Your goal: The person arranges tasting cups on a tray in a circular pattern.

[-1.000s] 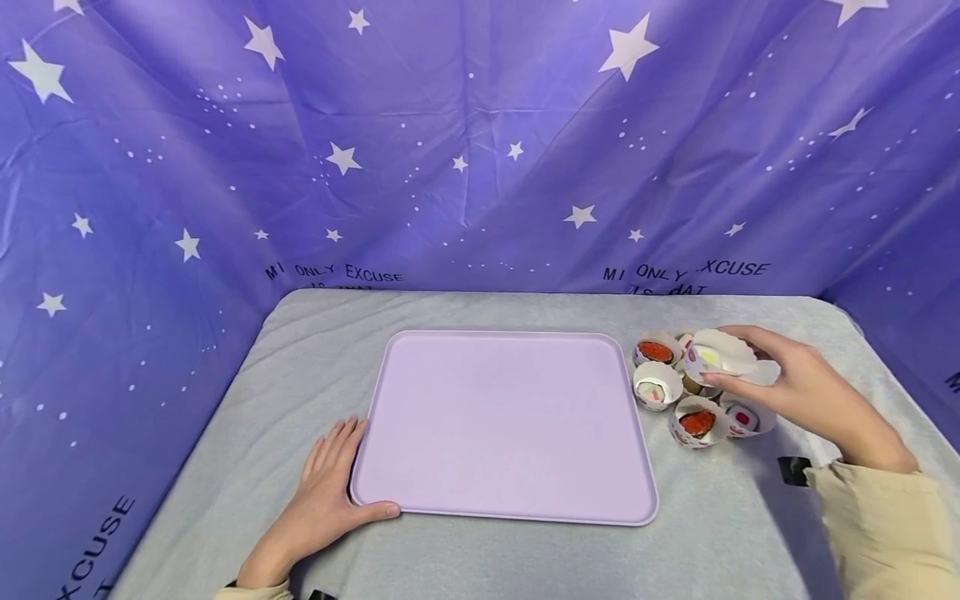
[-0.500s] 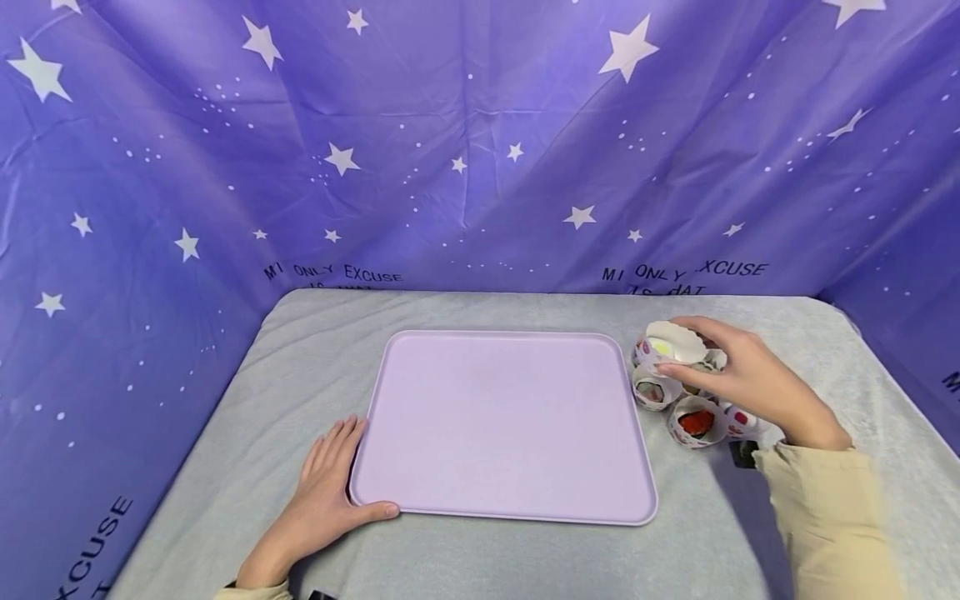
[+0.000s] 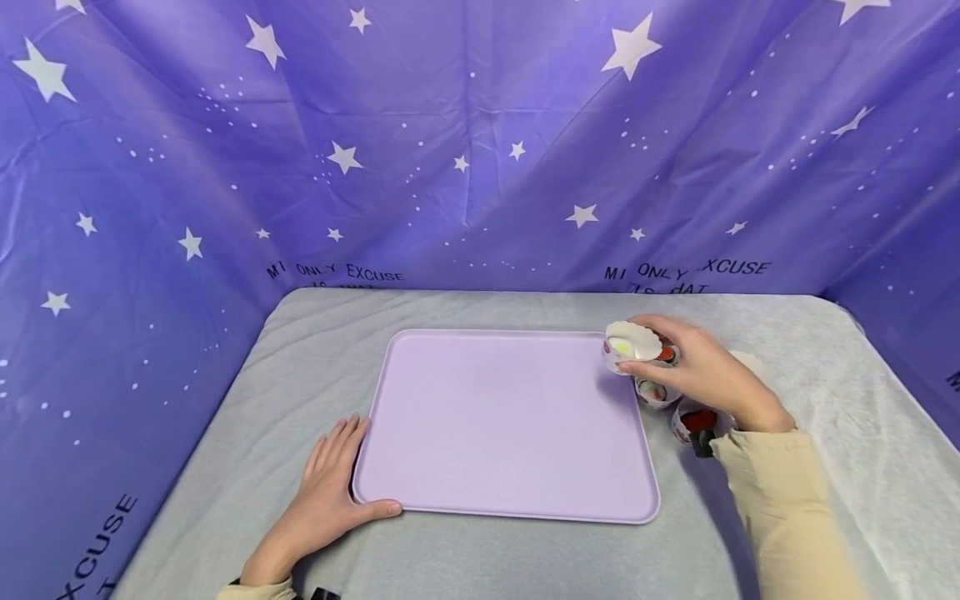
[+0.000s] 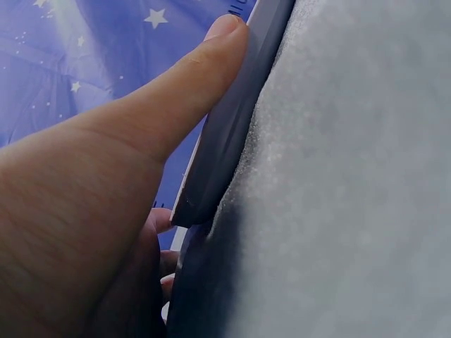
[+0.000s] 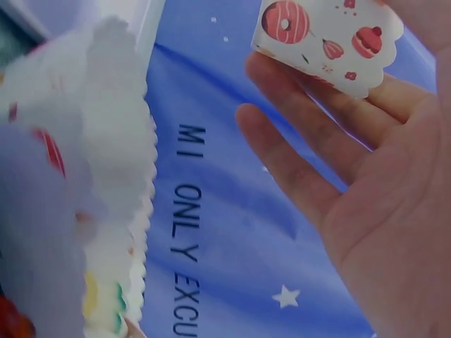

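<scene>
I have the right hand (image 3: 697, 367) pinching a paper cup (image 3: 639, 338) above the tray (image 3: 504, 425)'s two-o'clock corner, probably by its sides to spare the filling (image 3: 619, 347); the straight-fingered left hand (image 3: 318, 496) touches the eight-o'clock corner, presumably for steadiness.

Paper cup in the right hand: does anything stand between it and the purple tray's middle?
Nothing visible does: the right hand holds the paper cup by the far right corner of the purple tray; the left hand touches the opposite corner.

Starry curtains (image 3: 420, 83) around a cloth-covered table (image 3: 495, 560) form a booth.
</scene>
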Demonstrator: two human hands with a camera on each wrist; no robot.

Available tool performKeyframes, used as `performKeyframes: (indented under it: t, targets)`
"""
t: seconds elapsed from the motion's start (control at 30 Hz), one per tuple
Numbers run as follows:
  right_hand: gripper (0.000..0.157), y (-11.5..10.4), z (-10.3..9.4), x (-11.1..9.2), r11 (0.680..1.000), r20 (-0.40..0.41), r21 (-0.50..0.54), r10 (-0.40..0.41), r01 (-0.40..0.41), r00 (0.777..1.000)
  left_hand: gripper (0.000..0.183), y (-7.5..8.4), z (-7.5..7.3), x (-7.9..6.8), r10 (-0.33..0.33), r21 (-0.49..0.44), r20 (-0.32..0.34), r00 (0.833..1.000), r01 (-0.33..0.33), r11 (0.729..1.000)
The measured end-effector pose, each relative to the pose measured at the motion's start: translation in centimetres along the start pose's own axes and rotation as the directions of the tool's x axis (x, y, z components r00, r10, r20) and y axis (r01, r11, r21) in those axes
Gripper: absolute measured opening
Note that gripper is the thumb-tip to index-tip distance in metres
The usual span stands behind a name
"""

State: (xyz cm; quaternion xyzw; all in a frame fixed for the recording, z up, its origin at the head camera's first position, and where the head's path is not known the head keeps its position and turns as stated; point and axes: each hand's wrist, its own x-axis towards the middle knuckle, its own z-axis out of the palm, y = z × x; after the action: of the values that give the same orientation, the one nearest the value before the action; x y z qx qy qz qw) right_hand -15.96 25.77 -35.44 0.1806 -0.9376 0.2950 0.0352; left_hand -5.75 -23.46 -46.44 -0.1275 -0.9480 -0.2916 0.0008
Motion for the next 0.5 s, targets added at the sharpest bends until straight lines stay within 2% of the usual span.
performKeyframes:
  t: [0.33,0.5]
  targets:
    - [0.069,-0.7,1.5,1.6,0.999,0.091,0.022,-0.050,0.048,0.995,0.119,0.4,-0.2,-0.1,0.027,0.006,-0.026,0.999,-0.027,1.000]
    - [0.071,-1.2,2.3,2.7,0.997,0.096,0.024,-0.080,0.079,0.992,0.119,0.3,-0.2,0.0,0.023,0.004,-0.025,0.999,-0.022,1.000]
